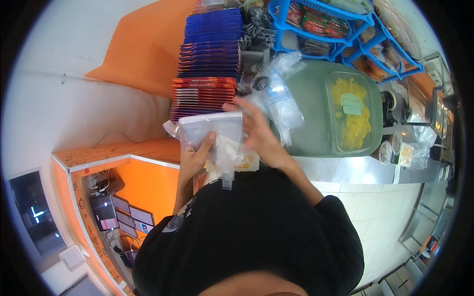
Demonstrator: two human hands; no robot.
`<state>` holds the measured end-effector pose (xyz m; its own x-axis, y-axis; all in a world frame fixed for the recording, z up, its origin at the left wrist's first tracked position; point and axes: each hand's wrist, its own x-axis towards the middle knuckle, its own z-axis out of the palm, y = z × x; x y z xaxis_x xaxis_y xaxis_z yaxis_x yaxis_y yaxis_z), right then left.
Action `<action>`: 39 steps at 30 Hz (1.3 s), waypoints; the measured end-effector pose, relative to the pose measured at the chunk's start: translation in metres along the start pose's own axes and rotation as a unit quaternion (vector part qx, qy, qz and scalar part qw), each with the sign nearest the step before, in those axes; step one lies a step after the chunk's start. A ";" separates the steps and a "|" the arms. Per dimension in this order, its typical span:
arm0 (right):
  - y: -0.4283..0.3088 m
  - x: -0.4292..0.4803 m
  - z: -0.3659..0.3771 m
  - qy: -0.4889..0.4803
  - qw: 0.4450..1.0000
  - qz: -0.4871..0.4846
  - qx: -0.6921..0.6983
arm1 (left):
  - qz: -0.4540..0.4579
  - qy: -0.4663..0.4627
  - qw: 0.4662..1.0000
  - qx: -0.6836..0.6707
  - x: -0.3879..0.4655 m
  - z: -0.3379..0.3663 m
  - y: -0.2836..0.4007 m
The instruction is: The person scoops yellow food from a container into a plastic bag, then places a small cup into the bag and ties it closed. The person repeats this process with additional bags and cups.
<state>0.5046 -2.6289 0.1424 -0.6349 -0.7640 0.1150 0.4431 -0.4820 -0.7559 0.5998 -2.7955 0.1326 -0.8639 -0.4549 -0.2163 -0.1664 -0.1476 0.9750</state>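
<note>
My left hand (196,150) grips a pack of clear plastic bags (211,124), its thumb pressed on the upper face. A crumpled strip of clear plastic (227,157) hangs from the pack towards my black shirt. Beside the pack's right edge is my right hand (257,133), blurred, fingers apart and nothing visible in them. Whether its fingertips touch the plastic I cannot tell. Just beyond both hands stands a long row of red and blue printed sachets (207,63). Part of a yellow-printed paper item (251,162) shows beneath my hands.
On the steel counter (344,170), a green lidded tub (311,111) carries a clear box of yellow food (351,111). Plastic-wrapped bottles (279,96) lean beside it. Blue basket racks (333,40) rise behind. Several phones or tablets (126,218) lie in an orange shelf unit (148,185) at left.
</note>
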 end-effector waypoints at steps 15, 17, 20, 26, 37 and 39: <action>-0.056 -0.126 -0.109 0.335 0.876 -0.120 -0.327 | 0.233 -0.246 0.857 0.389 0.054 0.121 -0.017; -0.044 -0.109 -0.108 0.304 0.887 -0.091 -0.336 | 0.235 -0.257 0.861 0.371 0.069 0.131 -0.026; -0.039 -0.082 -0.107 0.310 0.842 -0.134 -0.420 | 0.297 -0.286 0.864 0.289 0.080 0.126 -0.029; -0.045 -0.032 -0.094 0.221 0.789 -0.139 -0.556 | 0.328 -0.222 0.904 0.160 0.084 0.112 -0.023; -0.097 0.078 -0.125 0.009 0.969 0.110 -0.222 | 0.145 -0.189 0.971 0.013 0.147 0.103 0.047; -0.103 0.089 -0.120 0.020 0.980 0.092 -0.172 | 0.164 -0.191 0.968 -0.001 0.162 0.092 0.054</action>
<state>0.3265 -2.5962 0.1534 -0.5922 -0.8032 -0.0644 0.3167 -0.1585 -0.9352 0.4069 -2.7968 0.1548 -0.9827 -0.1209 0.1403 0.1475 -0.0527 0.9877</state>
